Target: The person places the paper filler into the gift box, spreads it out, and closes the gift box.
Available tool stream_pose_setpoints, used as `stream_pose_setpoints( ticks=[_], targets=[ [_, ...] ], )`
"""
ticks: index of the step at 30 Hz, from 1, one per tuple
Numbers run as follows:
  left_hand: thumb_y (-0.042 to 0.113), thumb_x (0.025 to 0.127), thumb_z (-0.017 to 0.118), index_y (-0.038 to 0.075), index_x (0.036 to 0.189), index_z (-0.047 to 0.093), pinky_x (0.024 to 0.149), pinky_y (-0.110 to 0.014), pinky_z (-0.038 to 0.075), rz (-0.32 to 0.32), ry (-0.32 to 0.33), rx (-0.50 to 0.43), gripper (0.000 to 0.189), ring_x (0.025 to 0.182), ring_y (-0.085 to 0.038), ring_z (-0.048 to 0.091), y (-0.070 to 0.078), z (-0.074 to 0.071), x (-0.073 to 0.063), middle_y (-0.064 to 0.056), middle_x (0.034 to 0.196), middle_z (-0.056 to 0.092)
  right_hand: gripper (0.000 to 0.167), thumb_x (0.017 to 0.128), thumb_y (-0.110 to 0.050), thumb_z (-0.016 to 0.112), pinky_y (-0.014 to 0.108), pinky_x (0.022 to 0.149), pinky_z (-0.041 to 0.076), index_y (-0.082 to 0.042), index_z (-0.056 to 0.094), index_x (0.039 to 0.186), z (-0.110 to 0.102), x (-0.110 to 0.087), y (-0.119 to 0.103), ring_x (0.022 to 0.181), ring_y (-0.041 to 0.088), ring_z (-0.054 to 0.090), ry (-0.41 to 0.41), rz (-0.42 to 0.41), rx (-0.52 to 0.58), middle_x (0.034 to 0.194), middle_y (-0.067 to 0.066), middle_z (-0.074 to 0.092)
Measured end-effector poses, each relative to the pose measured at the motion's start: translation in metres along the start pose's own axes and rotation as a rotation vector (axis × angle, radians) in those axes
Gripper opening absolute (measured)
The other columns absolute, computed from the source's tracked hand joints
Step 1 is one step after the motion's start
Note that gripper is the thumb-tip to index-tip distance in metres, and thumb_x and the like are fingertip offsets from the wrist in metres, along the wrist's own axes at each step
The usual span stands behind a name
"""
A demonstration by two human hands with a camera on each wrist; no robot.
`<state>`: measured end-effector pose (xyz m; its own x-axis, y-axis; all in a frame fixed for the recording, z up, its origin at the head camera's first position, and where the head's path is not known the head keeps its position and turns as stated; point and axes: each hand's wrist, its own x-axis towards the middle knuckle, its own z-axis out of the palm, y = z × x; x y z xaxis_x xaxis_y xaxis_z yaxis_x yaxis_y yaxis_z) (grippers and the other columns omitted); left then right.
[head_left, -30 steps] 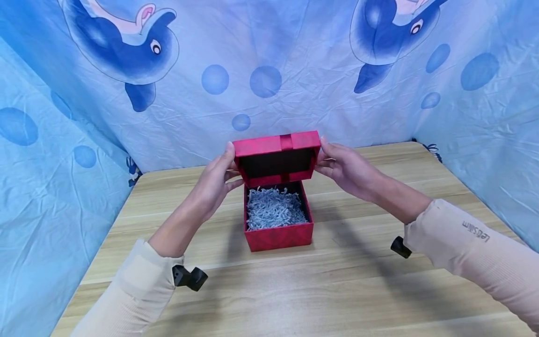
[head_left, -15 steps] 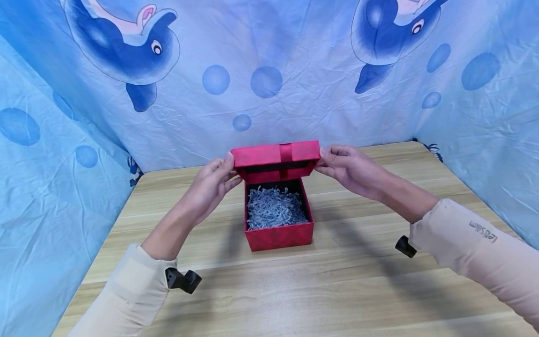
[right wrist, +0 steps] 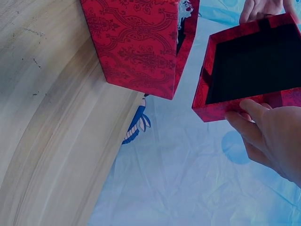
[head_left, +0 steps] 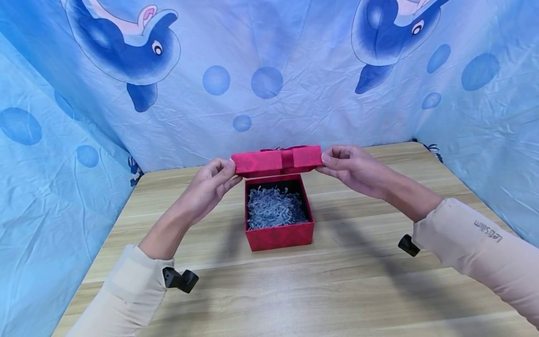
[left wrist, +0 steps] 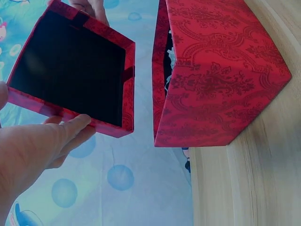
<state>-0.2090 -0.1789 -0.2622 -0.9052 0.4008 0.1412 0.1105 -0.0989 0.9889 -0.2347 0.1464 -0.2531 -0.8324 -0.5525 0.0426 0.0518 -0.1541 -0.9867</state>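
Observation:
Between my two hands is a red box lid (head_left: 258,162) with a ribbon across it, raised over the back of the red gift box (head_left: 280,237). My left hand (head_left: 206,187) grips the lid's left side between thumb and fingers. On the opposite side my right hand (head_left: 353,171) pinches the lid the same way. Both wrist views show the lid's black inside (left wrist: 70,70) and a gap between it and the box. Pale blue shredded paper (head_left: 275,208) fills the box, which stands upright on the table.
The wood-grain table (head_left: 273,290) reaches back to a blue curtain (head_left: 294,112) printed with dolphins, which also hangs along both sides. Small black cameras (head_left: 181,280) sit at the wrists of the beige sleeves.
The lid has come down and levelled out, so its dark inside no longer shows in the head view. Both hands moved with it, keeping their hold. The box stayed put.

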Motion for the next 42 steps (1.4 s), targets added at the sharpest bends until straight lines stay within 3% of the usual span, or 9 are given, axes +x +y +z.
stream_pose_setpoints(
  ticks=[4,7,10,14,21,31,42],
  targets=[
    [0.018,0.102,0.045,-0.002,0.111,0.039,0.116,-0.037,0.024,-0.026,-0.018,0.061,0.022,0.139,-0.032,0.032,0.001,-0.004,-0.004,-0.022,0.139,0.031,0.012,0.098,-0.005,0.053,0.032,0.111,0.034,0.005,0.052,0.103,0.000,-0.002,-0.001,0.117,0.020,0.051,-0.011,0.009,-0.060,0.107,0.009,0.053],
    [0.019,0.102,0.048,-0.004,0.118,0.040,0.114,-0.032,0.029,-0.049,-0.018,0.159,0.029,0.136,-0.032,0.037,0.001,-0.008,-0.006,-0.021,0.139,0.035,0.011,0.096,-0.003,0.054,0.024,0.099,0.043,0.004,0.053,0.105,0.000,-0.003,-0.001,0.113,0.022,0.047,-0.005,0.019,-0.126,0.110,0.011,0.050],
    [0.020,0.099,0.054,-0.005,0.123,0.042,0.107,-0.025,0.038,-0.062,-0.008,0.272,0.037,0.134,-0.026,0.040,0.002,-0.011,-0.009,-0.016,0.144,0.038,0.015,0.094,0.000,0.056,0.021,0.092,0.045,0.005,0.055,0.108,-0.001,-0.004,-0.001,0.119,0.024,0.040,-0.006,0.026,-0.184,0.126,0.013,0.045],
    [0.017,0.093,0.065,-0.005,0.125,0.046,0.100,-0.021,0.043,-0.048,0.005,0.350,0.042,0.137,-0.020,0.038,0.002,-0.013,-0.013,-0.007,0.151,0.036,0.024,0.091,0.001,0.060,0.021,0.095,0.047,0.010,0.055,0.112,-0.003,-0.004,-0.001,0.135,0.030,0.034,-0.016,0.007,-0.292,0.145,0.016,0.034],
    [-0.004,0.084,0.070,-0.009,0.123,0.045,0.100,-0.024,0.042,-0.015,0.022,0.279,0.048,0.137,-0.021,0.038,-0.001,-0.010,-0.017,-0.008,0.150,0.037,0.033,0.087,-0.004,0.068,0.023,0.093,0.050,0.008,0.057,0.116,-0.004,-0.005,0.001,0.134,0.030,0.040,-0.004,-0.043,-0.485,0.148,0.012,0.037],
    [-0.009,0.080,0.071,-0.009,0.122,0.044,0.097,-0.026,0.045,0.039,0.016,0.227,0.049,0.135,-0.026,0.041,-0.005,-0.011,-0.023,-0.009,0.149,0.038,0.038,0.085,0.000,0.070,0.025,0.098,0.046,0.009,0.055,0.118,-0.001,-0.005,0.004,0.135,0.029,0.041,-0.006,-0.067,-0.464,0.148,0.011,0.036],
    [-0.010,0.079,0.072,-0.010,0.122,0.044,0.097,-0.026,0.045,0.049,0.011,0.236,0.051,0.135,-0.029,0.041,-0.007,-0.011,-0.024,-0.010,0.150,0.037,0.038,0.083,0.003,0.070,0.024,0.099,0.044,0.010,0.054,0.117,-0.002,-0.007,0.008,0.135,0.030,0.040,-0.031,-0.082,-0.450,0.149,0.012,0.034]
  ],
)
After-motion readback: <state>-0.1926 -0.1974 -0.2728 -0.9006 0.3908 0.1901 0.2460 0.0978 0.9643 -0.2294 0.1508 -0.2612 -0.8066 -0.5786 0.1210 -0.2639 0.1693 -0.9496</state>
